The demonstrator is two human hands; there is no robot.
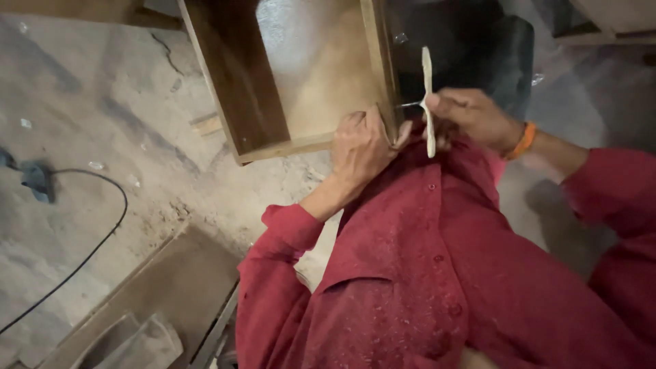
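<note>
Against the wooden box (287, 82), left hand (360, 152) grips its edge; right hand (465, 117) grasps a hand drill (428, 96).

Dusty grey concrete floor (96, 102) with a crack, open wooden box (301, 75) standing on it just in front of the left grip (361, 147), small wood scrap (206, 124) left of it, black cable (89, 246) far left, flat wooden board (171, 287) below-left near the elbow

My left hand (360, 147) curls in a loose fist; my right hand (471, 119) is clenched tight, both arms bent inward.
</note>
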